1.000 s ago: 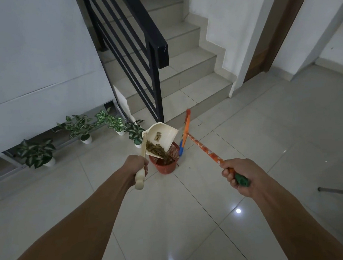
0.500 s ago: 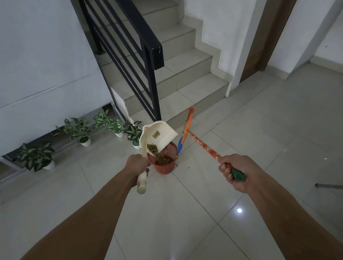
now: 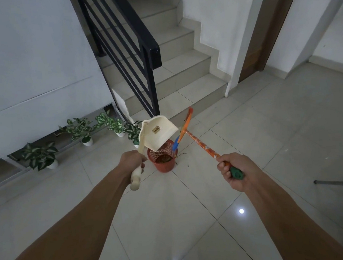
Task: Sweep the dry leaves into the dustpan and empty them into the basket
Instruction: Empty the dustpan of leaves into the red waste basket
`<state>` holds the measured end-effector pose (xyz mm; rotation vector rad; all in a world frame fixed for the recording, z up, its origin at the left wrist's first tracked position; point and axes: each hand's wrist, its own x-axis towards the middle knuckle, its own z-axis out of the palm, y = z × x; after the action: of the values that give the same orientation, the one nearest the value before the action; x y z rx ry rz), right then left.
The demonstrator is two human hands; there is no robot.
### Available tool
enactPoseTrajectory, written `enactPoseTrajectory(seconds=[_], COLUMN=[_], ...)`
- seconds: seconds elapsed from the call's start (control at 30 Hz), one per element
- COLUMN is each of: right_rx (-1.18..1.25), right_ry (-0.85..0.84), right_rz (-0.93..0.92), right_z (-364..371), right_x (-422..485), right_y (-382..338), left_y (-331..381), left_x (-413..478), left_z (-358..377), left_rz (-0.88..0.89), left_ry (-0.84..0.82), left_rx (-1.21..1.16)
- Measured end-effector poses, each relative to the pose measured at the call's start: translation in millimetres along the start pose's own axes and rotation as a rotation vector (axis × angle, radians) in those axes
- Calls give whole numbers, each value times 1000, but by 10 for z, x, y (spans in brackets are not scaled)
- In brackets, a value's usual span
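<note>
- The red basket [image 3: 163, 160] is standing on the tiled floor [image 3: 173, 212] near the foot of the stairs [image 3: 173, 71], with brown dry leaves [image 3: 164, 158] lying inside it.
- The cream dustpan [image 3: 159, 133] is tipping over the basket, its lip just above the rim.
- The left hand [image 3: 131, 160] is gripping the dustpan's handle with fingers fully curled.
- The right hand [image 3: 236, 170] is clenching the broom [image 3: 200, 142] near its green end cap; the broom head is pointing down just right of the basket.
- Potted plants [image 3: 83, 130] are lining the wall left of the basket.
- The inside of the dustpan is facing away, so what it is carrying cannot be seen.
</note>
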<state>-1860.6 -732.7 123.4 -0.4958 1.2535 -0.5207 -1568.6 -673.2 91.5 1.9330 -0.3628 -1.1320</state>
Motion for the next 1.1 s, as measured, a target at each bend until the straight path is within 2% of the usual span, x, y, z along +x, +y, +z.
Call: enactPoseTrajectory(seconds=[0.37,0.57,0.73,0.93,1.0,1.1], right_rx=[130,195,240,298,230,-87], right_ry=[-46,-119,-104,-82,0,137], right_rz=[32,78,69,56,62,32], right_z=[-67,-147,-322,-586,-665,-740], right_x=[-133,-254,-358,-422,-376,-216], right_y=[410,681,907,949,896,761], left_y=[-323,-941,-1526,-1841,-1890,-1890], left_x=[-315,-548,-631,-681,-598,-430], left_z=[-975,-1559,-1745,-1408,-1242,-967], left_rz=[-264,-345,-429,-554,-604,-671], left_ry=[-141,-52,99,204,218,228], left_rx=[-725,-1060,-1161,-1196,-1193,-1221])
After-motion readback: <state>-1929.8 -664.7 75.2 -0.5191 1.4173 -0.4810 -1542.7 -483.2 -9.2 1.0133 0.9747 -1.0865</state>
